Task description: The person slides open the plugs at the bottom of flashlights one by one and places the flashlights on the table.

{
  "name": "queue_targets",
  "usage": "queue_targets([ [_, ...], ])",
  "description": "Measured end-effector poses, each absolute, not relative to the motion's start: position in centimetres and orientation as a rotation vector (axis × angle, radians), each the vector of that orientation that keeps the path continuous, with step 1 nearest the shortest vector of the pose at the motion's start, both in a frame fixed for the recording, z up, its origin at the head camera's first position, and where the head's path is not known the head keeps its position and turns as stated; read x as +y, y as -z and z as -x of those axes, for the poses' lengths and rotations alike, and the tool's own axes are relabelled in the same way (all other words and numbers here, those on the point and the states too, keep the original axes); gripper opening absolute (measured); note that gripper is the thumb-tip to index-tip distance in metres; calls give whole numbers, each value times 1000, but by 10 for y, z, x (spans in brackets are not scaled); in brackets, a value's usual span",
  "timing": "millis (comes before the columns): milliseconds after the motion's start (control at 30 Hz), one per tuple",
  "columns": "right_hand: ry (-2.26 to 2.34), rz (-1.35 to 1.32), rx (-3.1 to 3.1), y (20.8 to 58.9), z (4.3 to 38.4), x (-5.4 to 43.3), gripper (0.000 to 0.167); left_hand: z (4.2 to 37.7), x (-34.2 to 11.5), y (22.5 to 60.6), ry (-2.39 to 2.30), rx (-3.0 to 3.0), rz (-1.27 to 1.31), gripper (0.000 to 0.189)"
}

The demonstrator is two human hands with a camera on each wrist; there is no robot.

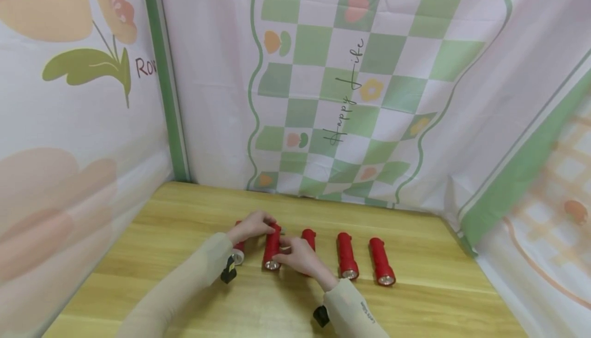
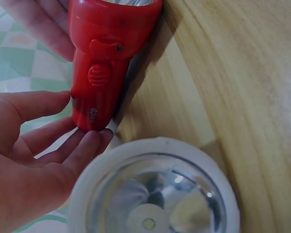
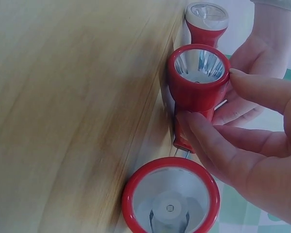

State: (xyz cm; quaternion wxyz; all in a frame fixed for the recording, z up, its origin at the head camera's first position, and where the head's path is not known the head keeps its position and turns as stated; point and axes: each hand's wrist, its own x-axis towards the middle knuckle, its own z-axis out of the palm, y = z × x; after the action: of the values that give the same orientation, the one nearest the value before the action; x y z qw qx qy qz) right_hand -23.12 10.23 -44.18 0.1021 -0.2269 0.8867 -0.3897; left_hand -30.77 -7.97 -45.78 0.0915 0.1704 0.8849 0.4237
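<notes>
A red flashlight (image 1: 272, 245) lies on the wooden table between both hands, its lens end toward me. My left hand (image 1: 251, 226) grips its tail end, thumb on one side and fingertips on the other. At the lens end, my right hand (image 1: 300, 256) pinches the head between thumb and fingers. The left wrist view shows a ribbed switch (image 2: 100, 75) on the flashlight's body. Two thin metal prongs (image 3: 182, 153) show by its tail in the right wrist view. Left of it lies a red flashlight with a white rim (image 1: 238, 257), partly covered by my left hand.
Another red flashlight (image 1: 309, 235) lies partly hidden behind my right hand. Two more, a red flashlight (image 1: 346, 253) and the rightmost flashlight (image 1: 380, 261), continue the row. A printed curtain (image 1: 318, 122) hangs along the back edge of the table (image 1: 208, 297).
</notes>
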Motion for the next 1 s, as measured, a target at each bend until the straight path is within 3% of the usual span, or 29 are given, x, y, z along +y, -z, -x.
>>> queue_targets([
  [1000, 1210, 583, 2653, 422, 226, 127, 50, 305, -68, 444, -1342, 2632, -551, 38],
])
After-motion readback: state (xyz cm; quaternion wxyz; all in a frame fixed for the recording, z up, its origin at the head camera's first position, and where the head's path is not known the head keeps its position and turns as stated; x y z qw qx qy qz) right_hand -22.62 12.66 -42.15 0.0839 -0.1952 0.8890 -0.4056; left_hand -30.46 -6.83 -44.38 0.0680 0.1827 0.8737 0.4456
